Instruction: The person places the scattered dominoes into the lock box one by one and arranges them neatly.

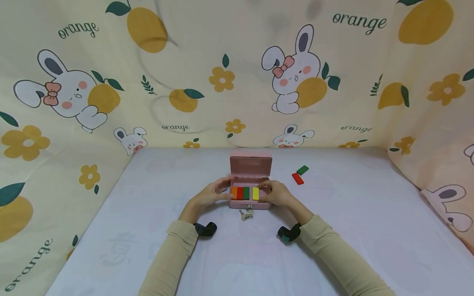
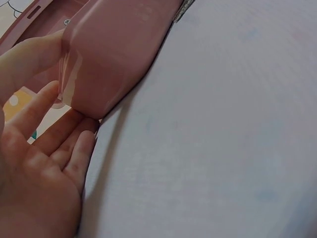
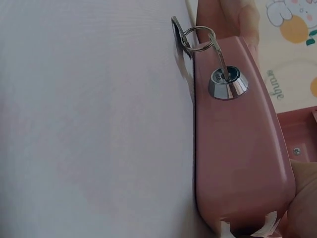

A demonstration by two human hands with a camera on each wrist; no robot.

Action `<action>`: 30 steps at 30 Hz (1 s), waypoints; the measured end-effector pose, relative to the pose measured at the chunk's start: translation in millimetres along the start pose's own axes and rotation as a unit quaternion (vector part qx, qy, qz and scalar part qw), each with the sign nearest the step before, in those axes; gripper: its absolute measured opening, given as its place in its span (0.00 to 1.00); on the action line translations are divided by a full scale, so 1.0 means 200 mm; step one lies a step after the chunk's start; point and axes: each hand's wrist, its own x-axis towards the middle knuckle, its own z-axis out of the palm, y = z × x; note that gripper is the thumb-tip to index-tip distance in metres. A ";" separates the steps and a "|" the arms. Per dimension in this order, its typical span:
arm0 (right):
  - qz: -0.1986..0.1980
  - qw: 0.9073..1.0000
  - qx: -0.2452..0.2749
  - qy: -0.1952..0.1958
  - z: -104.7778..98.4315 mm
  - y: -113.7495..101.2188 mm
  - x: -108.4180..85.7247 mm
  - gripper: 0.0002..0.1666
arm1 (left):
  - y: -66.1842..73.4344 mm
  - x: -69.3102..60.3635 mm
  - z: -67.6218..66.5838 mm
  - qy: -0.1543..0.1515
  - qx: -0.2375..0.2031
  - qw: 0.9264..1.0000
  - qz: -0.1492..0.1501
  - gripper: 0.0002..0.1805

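Note:
A pink metal cash box [image 1: 249,204] stands on the white table with its lid [image 1: 251,166] raised. Inside, an orange block [image 1: 234,193], a red block [image 1: 240,193] and a green block [image 1: 246,193] form a row at the left. A little to their right is a yellow block [image 1: 256,193]; my right hand [image 1: 277,194] reaches over the right wall and pinches it by its ends, fingertips partly hidden. My left hand [image 1: 211,194] holds the box's left side. In the left wrist view, its thumb [image 2: 32,54] lies at the rim, with fingers against the outer wall.
A key sits in the front lock [image 3: 228,83], and a ring carries another key [image 1: 243,215]. A loose red block [image 1: 298,178] and green block [image 1: 303,169] lie right of the box. Patterned cloth [image 1: 222,115] rises behind the table.

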 end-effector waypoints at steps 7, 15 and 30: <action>0.000 1.000 0.006 0.006 0.00 0.00 0.00 0.25 | 0.01 0.00 0.00 0.005 -0.003 1.000 -0.017 0.38; 0.005 1.000 0.015 0.005 0.00 -0.01 0.00 0.24 | 0.00 0.00 -0.01 0.000 0.004 1.000 -0.009 0.38; 0.042 0.998 0.041 0.017 0.04 -0.05 -0.01 0.27 | 0.00 0.00 0.00 0.003 0.008 1.000 -0.024 0.38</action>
